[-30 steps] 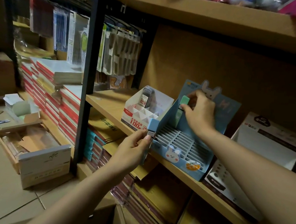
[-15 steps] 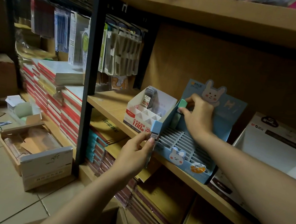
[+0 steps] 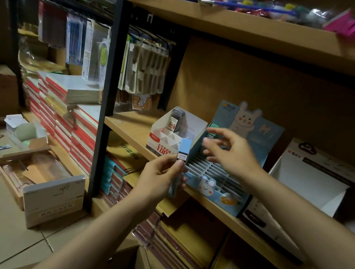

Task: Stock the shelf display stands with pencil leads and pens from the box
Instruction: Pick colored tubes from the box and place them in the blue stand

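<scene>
Pencil lead case (image 3: 182, 157) in left hand (image 3: 162, 177), green case (image 3: 213, 127) in blue stand (image 3: 218, 176)

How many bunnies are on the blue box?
2 that I can see: a big bunny on the blue box's tall back card, and a small bunny on its low front. More may be hidden.

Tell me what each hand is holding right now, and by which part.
The left hand pinches a blue-capped pencil lead case around its middle, below the cap. The right hand holds nothing; its fingers are spread over the blue rabbit display stand.
</scene>
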Action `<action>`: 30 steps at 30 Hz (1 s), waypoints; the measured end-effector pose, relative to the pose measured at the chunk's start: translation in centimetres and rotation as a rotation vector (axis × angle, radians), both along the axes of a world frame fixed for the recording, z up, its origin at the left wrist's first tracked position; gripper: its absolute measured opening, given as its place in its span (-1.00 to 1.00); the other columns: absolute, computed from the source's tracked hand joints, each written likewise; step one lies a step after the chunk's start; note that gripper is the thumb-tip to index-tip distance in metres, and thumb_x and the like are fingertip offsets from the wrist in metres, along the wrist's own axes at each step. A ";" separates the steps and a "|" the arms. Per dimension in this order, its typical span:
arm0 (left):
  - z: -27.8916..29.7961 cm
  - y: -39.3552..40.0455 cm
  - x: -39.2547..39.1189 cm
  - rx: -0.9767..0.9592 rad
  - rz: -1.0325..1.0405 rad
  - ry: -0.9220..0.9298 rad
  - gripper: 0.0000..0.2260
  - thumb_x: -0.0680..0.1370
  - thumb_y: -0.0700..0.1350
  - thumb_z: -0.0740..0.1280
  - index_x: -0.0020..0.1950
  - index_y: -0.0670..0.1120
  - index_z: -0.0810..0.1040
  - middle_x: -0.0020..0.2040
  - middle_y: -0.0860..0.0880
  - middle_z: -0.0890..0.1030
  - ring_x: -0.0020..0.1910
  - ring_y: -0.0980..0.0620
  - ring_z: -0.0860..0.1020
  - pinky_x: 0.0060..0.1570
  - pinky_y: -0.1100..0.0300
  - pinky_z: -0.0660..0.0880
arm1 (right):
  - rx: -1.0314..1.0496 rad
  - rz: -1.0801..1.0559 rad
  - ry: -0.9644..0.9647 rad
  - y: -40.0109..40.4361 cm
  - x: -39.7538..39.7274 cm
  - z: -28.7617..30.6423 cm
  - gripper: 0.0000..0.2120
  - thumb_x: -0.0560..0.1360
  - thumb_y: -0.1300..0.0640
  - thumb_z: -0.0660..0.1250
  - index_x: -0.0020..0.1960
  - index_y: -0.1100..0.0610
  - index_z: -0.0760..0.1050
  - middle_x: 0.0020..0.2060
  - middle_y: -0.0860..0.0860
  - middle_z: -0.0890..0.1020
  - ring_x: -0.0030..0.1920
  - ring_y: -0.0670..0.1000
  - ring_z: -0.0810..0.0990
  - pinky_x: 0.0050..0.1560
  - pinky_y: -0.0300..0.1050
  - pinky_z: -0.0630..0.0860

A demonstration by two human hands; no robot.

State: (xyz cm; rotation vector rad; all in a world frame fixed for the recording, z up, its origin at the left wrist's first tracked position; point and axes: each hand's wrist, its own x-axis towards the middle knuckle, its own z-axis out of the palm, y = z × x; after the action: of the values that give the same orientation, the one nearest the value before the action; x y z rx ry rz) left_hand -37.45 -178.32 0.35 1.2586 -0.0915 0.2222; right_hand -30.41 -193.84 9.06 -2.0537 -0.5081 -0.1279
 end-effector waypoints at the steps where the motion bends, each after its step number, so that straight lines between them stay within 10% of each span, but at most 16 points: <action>1: 0.3 -0.2 -0.1 -0.006 -0.020 -0.005 -0.82 0.61 -0.13 0.25 0.15 -0.08 0.59 -0.03 -0.05 0.64 -0.17 0.12 0.64 -0.18 0.27 0.56 | 0.002 0.061 0.009 0.1 -0.8 0.1 -0.69 0.52 0.12 0.41 0.24 -0.02 0.50 -0.06 0.02 0.68 -0.10 -0.06 0.69 -0.13 -0.21 0.64; 7: 1.4 -1.2 -0.5 0.132 -0.058 -0.073 -0.79 0.62 -0.12 0.23 0.20 -0.05 0.57 0.00 0.04 0.66 0.00 0.09 0.64 -0.08 0.23 0.58 | -0.154 0.071 -0.092 0.4 -2.6 1.6 -0.73 0.43 0.20 0.50 0.06 -0.02 0.55 -0.14 0.04 0.69 -0.14 0.03 0.70 -0.02 0.07 0.66; 16: -1.7 -1.4 1.0 1.252 0.206 -0.343 -0.53 0.60 0.16 0.17 0.49 0.15 0.18 0.49 0.03 0.16 0.47 0.04 0.12 0.44 0.01 0.25 | -0.300 -0.355 -0.471 -4.4 2.3 3.9 -0.75 0.47 0.19 0.47 0.10 0.10 0.50 -0.05 0.00 0.63 -0.07 -0.04 0.62 -0.16 -0.25 0.54; 30: -4.0 -2.2 1.6 1.363 0.229 -0.382 -0.41 0.59 0.13 0.23 0.53 0.26 -0.02 0.54 0.03 0.04 0.53 0.05 -0.13 0.41 0.10 -0.01 | -0.290 -0.394 -0.421 -3.6 5.2 0.6 -0.79 0.44 0.22 0.50 -0.06 0.04 0.49 -0.29 -0.11 0.56 -0.25 -0.10 0.57 -0.19 -0.15 0.56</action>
State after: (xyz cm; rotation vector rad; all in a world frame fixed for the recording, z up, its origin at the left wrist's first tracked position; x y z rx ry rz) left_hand -35.84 -180.51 -3.61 2.5726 -0.4865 0.6597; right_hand -25.20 -197.42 9.68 -2.4034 -0.3823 -0.7735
